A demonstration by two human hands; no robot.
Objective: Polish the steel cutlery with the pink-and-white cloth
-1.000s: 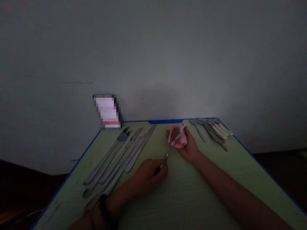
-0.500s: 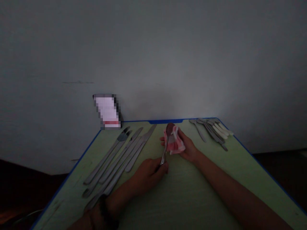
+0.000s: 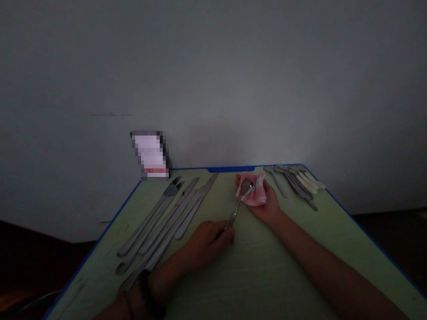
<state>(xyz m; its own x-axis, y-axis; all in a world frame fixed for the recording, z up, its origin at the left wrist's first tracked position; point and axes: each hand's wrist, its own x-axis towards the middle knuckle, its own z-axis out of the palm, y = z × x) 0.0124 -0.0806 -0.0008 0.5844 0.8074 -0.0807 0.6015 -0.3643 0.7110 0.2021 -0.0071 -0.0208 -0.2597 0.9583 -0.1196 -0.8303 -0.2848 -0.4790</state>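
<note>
A metal spoon (image 3: 236, 210) slants up across the middle of the table, its handle end pinched in my left hand (image 3: 211, 242). The spoon's bowl rests on or just over a pink and white checked cloth (image 3: 258, 195). That cloth lies spread over the palm of my right hand (image 3: 271, 205), which holds it from beneath. Fingertips of the right hand show at the cloth's left edge; the rest of the fingers are hidden under it.
Several long metal knives (image 3: 180, 215) and other cutlery lie in slanted rows at left. Spoons (image 3: 293, 182) and white-handled pieces (image 3: 308, 181) lie at the back right. A phone (image 3: 151, 155), its screen blurred, leans on the wall (image 3: 213, 80) behind the blue-edged table (image 3: 260, 275).
My right hand has opened out flatter and shifted slightly right, spreading the cloth. The spoon's bowl has swung right with it, while the left hand keeps its grip on the handle.
</note>
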